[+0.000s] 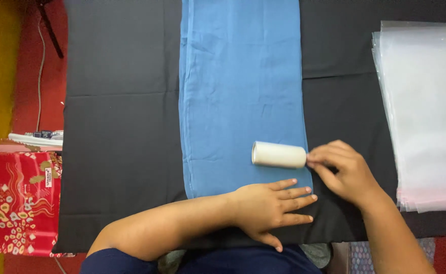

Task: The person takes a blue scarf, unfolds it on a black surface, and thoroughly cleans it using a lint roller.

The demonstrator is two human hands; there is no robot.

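Note:
A long folded blue cloth (241, 91) lies lengthwise down the middle of a table covered in black fabric (121, 127). A white lint roller (279, 155) rests on the cloth's lower right part. My right hand (342, 170) grips the roller's handle end at the cloth's right edge. My left hand (271, 208) lies flat, fingers spread, pressing the near end of the blue cloth against the table.
A stack of clear plastic bags (426, 111) sits at the right side of the table. A red patterned box (17, 200) and a white object stand to the left, beside a red floor and a cable.

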